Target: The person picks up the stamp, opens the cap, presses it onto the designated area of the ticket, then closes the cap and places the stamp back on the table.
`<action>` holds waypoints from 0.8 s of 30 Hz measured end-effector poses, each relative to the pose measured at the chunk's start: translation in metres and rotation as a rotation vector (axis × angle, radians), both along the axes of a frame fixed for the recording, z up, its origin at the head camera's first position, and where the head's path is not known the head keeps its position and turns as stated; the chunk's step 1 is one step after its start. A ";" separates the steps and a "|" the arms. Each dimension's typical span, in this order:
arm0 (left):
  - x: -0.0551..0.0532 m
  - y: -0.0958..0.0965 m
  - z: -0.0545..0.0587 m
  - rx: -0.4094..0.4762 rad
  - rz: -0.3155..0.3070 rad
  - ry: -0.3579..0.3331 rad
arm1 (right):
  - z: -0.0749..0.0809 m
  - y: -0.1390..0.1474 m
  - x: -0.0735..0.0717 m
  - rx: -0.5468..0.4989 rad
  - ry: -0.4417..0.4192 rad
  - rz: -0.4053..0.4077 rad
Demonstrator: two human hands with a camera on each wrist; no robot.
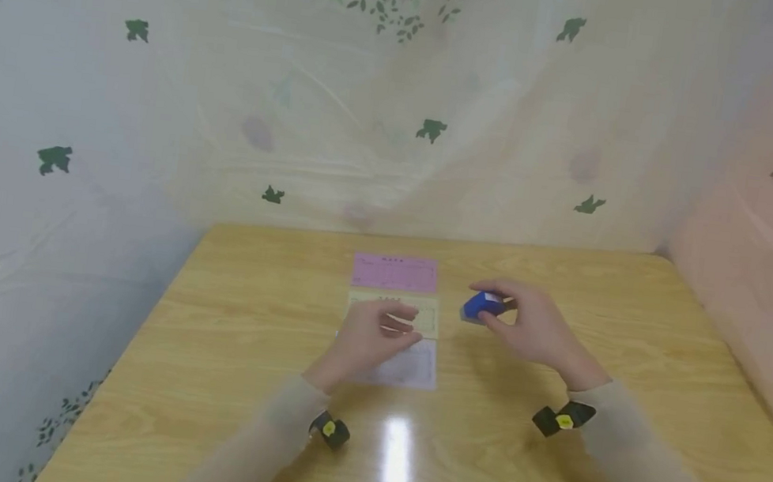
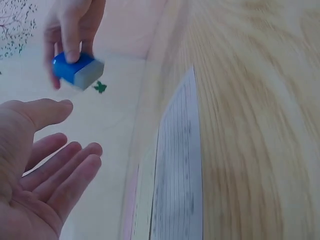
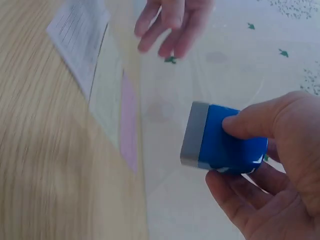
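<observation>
My right hand (image 1: 540, 328) pinches a blue stamp (image 3: 215, 137) with a grey cap end, thumb on one side and fingers on the other. The stamp is held above the table, right of three printed paper slips, and its grey end points toward the left hand in the right wrist view. My left hand (image 1: 366, 342) hovers over the slips with relaxed fingers and holds nothing. The slips lie in a column: a pink slip (image 1: 395, 274) at the back, a pale yellow slip (image 1: 428, 319) in the middle and a white slip (image 1: 415, 364) in front. The left hand partly hides the two nearer ones.
A wood-grain table (image 1: 245, 288) carries the slips. Behind it and at both sides hangs a pale curtain (image 1: 344, 109) with green bird and leaf prints. A bright light reflection lies on the tabletop near the front. Each wrist wears a small black camera.
</observation>
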State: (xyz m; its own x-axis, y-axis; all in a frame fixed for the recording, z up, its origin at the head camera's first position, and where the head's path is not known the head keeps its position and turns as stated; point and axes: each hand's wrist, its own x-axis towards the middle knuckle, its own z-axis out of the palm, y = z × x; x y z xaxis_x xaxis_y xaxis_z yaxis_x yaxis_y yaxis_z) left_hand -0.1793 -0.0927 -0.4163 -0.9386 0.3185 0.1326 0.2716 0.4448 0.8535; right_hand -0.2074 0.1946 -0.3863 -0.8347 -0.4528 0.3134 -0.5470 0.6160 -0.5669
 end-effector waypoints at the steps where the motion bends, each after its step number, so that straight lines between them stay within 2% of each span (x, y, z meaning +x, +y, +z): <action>1: 0.000 -0.006 -0.002 -0.022 0.009 -0.002 | -0.001 0.003 0.000 0.007 -0.003 -0.029; 5: -0.002 -0.027 -0.005 -0.101 0.055 -0.002 | -0.009 0.014 -0.003 0.033 -0.017 -0.105; 11: -0.005 -0.051 -0.004 -0.205 0.139 -0.015 | -0.014 0.018 -0.004 0.056 -0.036 -0.121; 18: -0.006 -0.059 -0.008 -0.292 0.165 0.009 | -0.014 0.017 -0.006 0.076 -0.073 -0.128; 24: -0.006 -0.062 -0.010 -0.350 0.173 0.035 | -0.013 0.025 -0.007 0.107 -0.122 -0.170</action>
